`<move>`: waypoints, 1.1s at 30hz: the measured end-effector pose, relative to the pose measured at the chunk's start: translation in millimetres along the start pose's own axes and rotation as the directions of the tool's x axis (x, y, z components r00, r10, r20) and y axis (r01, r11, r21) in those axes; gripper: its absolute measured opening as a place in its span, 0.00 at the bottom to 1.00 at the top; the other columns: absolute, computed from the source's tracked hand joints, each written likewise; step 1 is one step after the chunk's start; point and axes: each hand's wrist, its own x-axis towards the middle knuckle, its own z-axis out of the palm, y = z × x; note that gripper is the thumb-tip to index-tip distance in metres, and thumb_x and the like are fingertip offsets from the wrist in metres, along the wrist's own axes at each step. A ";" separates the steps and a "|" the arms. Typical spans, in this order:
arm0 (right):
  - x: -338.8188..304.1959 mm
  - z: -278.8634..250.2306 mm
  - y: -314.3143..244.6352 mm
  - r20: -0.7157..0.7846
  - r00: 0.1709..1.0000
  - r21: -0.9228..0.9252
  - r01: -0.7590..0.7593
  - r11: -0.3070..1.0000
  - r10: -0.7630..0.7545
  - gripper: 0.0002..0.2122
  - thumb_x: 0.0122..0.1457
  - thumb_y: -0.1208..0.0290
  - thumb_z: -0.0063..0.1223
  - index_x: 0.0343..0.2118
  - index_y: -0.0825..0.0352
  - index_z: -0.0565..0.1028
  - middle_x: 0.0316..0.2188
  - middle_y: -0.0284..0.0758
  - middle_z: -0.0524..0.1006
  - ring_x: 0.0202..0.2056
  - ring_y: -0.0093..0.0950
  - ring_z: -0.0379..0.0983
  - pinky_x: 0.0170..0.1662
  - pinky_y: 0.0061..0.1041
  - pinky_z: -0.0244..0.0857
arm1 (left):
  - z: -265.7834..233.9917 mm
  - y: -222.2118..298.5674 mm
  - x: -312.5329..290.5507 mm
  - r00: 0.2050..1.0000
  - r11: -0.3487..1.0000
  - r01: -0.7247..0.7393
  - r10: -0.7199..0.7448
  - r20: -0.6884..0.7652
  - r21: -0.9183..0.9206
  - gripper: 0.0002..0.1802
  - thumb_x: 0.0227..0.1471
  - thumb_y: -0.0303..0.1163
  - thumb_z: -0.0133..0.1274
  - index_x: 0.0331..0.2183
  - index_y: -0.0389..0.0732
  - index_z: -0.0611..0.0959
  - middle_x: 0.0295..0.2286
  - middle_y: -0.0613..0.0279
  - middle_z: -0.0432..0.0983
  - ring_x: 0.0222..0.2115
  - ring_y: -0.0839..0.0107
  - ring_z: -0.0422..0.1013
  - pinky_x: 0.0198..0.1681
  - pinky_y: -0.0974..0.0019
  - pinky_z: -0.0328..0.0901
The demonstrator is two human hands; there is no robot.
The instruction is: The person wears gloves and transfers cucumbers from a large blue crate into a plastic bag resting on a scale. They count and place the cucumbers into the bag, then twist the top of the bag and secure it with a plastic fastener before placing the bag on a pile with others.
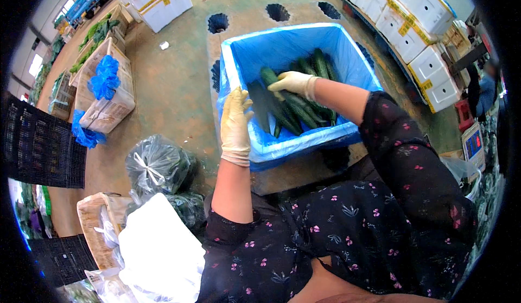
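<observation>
A white foam box (230,67) lined with blue plastic film (282,38) stands in front of me. Dark green cucumbers (307,113) lie side by side in it, some against its far side. My right hand (296,83), in a pale thin glove, reaches in over the right side with its fingers closed around a cucumber (268,76). My left hand (235,126), gloved too, is raised at the box's left rim, fingers stretched upward and nothing visible in them. Part of the cucumber under my right hand is hidden by the fingers.
White taped foam boxes (407,26) are stacked at the right, and another white box (163,2) stands far left. Crates (111,94) with green vegetables line the left. Tied plastic bags (157,164) sit near my left arm. A scale (474,145) stands at right.
</observation>
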 end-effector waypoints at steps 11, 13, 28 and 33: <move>55.6 53.1 70.7 0.013 0.975 -0.911 -0.081 0.404 0.224 0.14 0.46 0.63 0.49 0.30 0.69 0.79 0.28 0.44 0.78 0.31 0.38 0.76 0.37 0.33 0.69 | -5.9 -4.6 2.0 0.994 0.998 -0.019 0.012 0.106 0.061 0.27 0.58 0.48 0.41 0.51 0.39 0.69 0.43 0.54 0.71 0.39 0.69 0.69 0.41 0.68 0.63; 49.0 68.9 74.1 -0.052 0.981 -0.857 -0.141 0.496 0.188 0.18 0.47 0.60 0.47 0.33 0.70 0.78 0.35 0.47 0.77 0.39 0.41 0.74 0.42 0.35 0.67 | -3.2 -2.3 -1.3 0.993 0.997 -0.034 0.025 0.115 0.074 0.27 0.58 0.48 0.42 0.51 0.39 0.69 0.43 0.55 0.72 0.38 0.69 0.70 0.41 0.68 0.63; 34.6 6.6 29.2 0.241 0.934 0.424 -0.345 0.837 0.262 0.12 0.51 0.60 0.55 0.30 0.64 0.78 0.29 0.34 0.78 0.30 0.22 0.73 0.35 0.21 0.67 | 0.6 -7.1 11.5 0.989 1.000 -0.014 0.016 0.147 -0.014 0.27 0.57 0.49 0.42 0.49 0.38 0.71 0.40 0.53 0.73 0.36 0.68 0.71 0.39 0.68 0.64; -27.2 -18.6 -39.0 0.280 0.948 0.495 -0.010 0.869 -0.149 0.15 0.54 0.65 0.52 0.41 0.69 0.74 0.33 0.31 0.76 0.33 0.18 0.72 0.36 0.19 0.67 | 5.0 -1.7 10.7 0.993 0.994 0.029 -0.017 0.113 -0.108 0.27 0.56 0.47 0.43 0.50 0.38 0.69 0.41 0.52 0.72 0.36 0.66 0.71 0.40 0.68 0.64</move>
